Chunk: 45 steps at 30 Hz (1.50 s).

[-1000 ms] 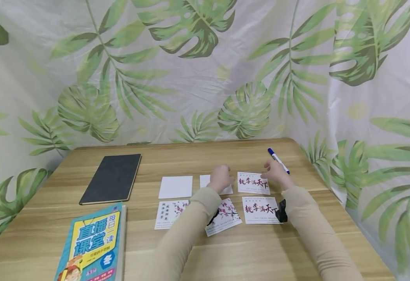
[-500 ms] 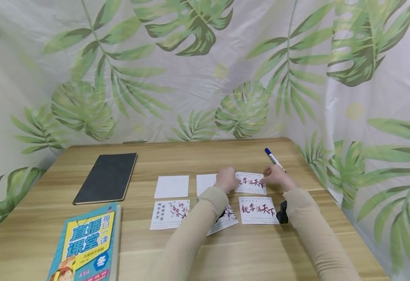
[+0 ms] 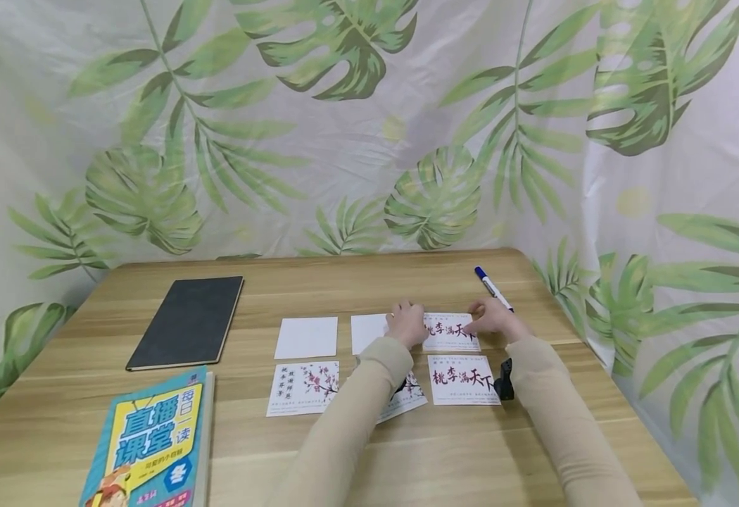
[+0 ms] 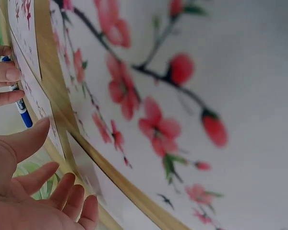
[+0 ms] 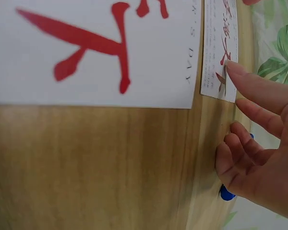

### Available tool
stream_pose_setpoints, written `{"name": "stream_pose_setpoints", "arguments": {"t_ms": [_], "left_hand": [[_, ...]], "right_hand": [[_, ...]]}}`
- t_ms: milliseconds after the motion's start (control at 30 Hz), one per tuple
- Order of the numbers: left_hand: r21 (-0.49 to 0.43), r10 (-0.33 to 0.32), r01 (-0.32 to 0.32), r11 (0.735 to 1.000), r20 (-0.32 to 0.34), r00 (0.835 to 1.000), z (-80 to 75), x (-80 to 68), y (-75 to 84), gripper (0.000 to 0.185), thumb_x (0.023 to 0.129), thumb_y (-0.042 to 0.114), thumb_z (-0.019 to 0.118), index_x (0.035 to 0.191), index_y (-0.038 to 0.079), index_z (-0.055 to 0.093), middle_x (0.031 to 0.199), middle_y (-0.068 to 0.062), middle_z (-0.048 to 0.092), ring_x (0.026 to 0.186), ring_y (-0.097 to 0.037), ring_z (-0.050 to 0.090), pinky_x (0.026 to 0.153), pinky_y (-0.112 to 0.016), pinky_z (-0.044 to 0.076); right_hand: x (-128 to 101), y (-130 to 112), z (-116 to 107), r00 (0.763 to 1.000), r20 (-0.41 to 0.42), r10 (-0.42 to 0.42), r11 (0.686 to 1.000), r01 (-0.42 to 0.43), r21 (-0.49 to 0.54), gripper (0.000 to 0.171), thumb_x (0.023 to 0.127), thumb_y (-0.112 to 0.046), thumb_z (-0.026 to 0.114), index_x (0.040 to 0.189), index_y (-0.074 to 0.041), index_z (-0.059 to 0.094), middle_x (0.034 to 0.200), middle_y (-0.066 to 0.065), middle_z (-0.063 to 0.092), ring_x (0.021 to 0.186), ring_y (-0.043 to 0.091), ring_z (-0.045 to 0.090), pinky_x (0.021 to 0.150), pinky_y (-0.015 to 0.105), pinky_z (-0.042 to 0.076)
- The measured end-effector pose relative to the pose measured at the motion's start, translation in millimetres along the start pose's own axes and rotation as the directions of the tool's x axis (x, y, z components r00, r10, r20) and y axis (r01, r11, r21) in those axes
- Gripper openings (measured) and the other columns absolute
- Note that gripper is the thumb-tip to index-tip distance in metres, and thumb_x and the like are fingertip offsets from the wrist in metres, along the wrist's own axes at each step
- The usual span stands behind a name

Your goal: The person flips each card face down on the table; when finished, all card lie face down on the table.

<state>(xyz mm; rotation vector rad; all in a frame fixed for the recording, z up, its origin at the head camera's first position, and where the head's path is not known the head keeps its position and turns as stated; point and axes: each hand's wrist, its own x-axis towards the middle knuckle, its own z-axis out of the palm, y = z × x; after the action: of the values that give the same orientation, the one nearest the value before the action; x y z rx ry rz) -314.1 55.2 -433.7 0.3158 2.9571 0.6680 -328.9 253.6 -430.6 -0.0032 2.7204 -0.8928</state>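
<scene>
From the head view, both hands have closed in since a second ago: the left hand [image 3: 407, 325] and right hand [image 3: 492, 318] now press flat on opposite edges of the far calligraphy card [image 3: 450, 332], pinning it to the table [image 3: 249, 451]. The left wrist view shows relaxed, spread fingers [image 4: 43, 177] holding nothing, above a blossom card [image 4: 192, 96]. The right wrist view shows a straight fingertip [image 5: 240, 72] on the card's corner, probably squaring it, beside the blue pen [image 5: 225, 192].

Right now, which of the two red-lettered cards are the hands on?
The far red-lettered card, in the back row. The left hand and right hand touch its two ends; the near red-lettered card lies untouched.

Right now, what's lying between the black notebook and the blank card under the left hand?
In the head view, one other blank white card lies between the black notebook and the blank card that the left hand covers; otherwise bare table.
</scene>
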Motion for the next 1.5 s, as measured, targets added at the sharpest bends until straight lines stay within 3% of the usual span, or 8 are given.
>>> {"name": "stream_pose_setpoints", "arguments": {"t_ms": [267,500,667,933,1067,1300,1400,1500], "left_hand": [[0.052,-0.015,0.011,0.999,0.081,0.997,-7.2,-2.5,3.5,0.015,0.084,0.016,0.065,0.096,0.008,0.061,0.131,-0.017,0.045,0.118,-0.033,0.039,0.101,-0.051,0.034],[0.057,-0.029,0.024,0.998,0.090,0.996,-10.7,-4.8,5.6,0.025,0.083,0.019,0.067,0.104,0.007,0.061,0.131,-0.018,0.044,0.120,-0.033,0.038,0.102,-0.052,0.033],[0.036,-0.027,0.024,0.999,0.089,0.996,-10.0,-4.9,3.9,0.034,0.083,0.020,0.068,0.113,0.008,0.060,0.132,-0.018,0.043,0.120,-0.033,0.036,0.101,-0.051,0.032],[0.007,-0.020,0.020,1.000,0.093,0.995,-6.3,-2.6,1.1,0.052,0.084,0.021,0.067,0.133,0.013,0.051,0.137,-0.018,0.039,0.125,-0.034,0.033,0.103,-0.052,0.031],[-0.008,-0.017,0.017,1.000,0.087,0.996,-6.6,-3.7,1.0,0.049,0.085,0.021,0.067,0.130,0.014,0.050,0.135,-0.017,0.041,0.124,-0.034,0.034,0.102,-0.051,0.031],[-0.057,0.022,-0.017,0.998,0.077,0.997,-7.9,-5.4,-0.2,0.040,0.084,0.017,0.068,0.122,0.017,0.056,0.130,-0.017,0.044,0.120,-0.034,0.035,0.100,-0.051,0.030],[-0.057,0.040,-0.036,0.998,0.074,0.996,-8.4,-5.9,-0.5,0.038,0.084,0.016,0.068,0.121,0.019,0.058,0.131,-0.017,0.044,0.121,-0.034,0.034,0.101,-0.052,0.029],[-0.065,0.047,-0.042,0.997,0.075,0.996,-8.6,-6.0,-0.7,0.036,0.085,0.015,0.067,0.119,0.020,0.060,0.132,-0.017,0.043,0.122,-0.034,0.033,0.103,-0.052,0.029]], "right_hand": [[1.3,-3.3,-3.3,0.997,0.064,-0.044,0.997,0.047,-0.054,0.048,0.079,-0.018,0.074,0.119,-0.003,0.053,0.133,0.031,0.047,0.111,0.039,0.052,0.093,0.048,0.044],[2.2,-7.7,-6.9,0.994,0.104,-0.015,0.998,0.022,-0.063,0.042,0.079,-0.016,0.074,0.114,-0.005,0.053,0.121,0.023,0.054,0.094,0.028,0.050,0.077,0.034,0.042],[2.1,-10.0,-9.1,0.993,0.115,0.003,0.997,0.007,-0.081,0.046,0.077,-0.018,0.075,0.114,-0.004,0.052,0.120,0.022,0.053,0.101,0.031,0.052,0.082,0.038,0.044],[6.2,-10.8,-12.0,0.990,0.139,0.005,0.995,0.010,-0.104,0.047,0.074,-0.017,0.077,0.107,0.002,0.050,0.096,0.010,0.053,0.085,0.021,0.049,0.071,0.028,0.040],[9.5,-9.5,-13.4,0.985,0.170,0.013,0.998,-0.003,-0.063,0.046,0.072,-0.016,0.080,0.102,0.001,0.050,0.088,0.008,0.052,0.074,0.017,0.048,0.066,0.025,0.040],[11.1,2.0,-16.6,0.980,0.191,-0.053,0.997,0.040,0.069,0.037,0.070,-0.017,0.081,0.074,-0.006,0.046,0.064,-0.002,0.045,0.055,0.009,0.043,0.053,0.022,0.035],[8.5,2.0,-17.1,0.985,0.171,-0.012,0.992,-0.010,0.125,0.029,0.075,-0.012,0.077,0.078,-0.005,0.049,0.068,-0.002,0.048,0.059,0.010,0.046,0.055,0.022,0.040],[5.1,0.6,-18.0,0.989,0.146,0.034,0.979,-0.062,0.192,0.025,0.079,-0.009,0.073,0.091,-0.001,0.053,0.078,0.001,0.053,0.065,0.011,0.051,0.062,0.023,0.047]]}}
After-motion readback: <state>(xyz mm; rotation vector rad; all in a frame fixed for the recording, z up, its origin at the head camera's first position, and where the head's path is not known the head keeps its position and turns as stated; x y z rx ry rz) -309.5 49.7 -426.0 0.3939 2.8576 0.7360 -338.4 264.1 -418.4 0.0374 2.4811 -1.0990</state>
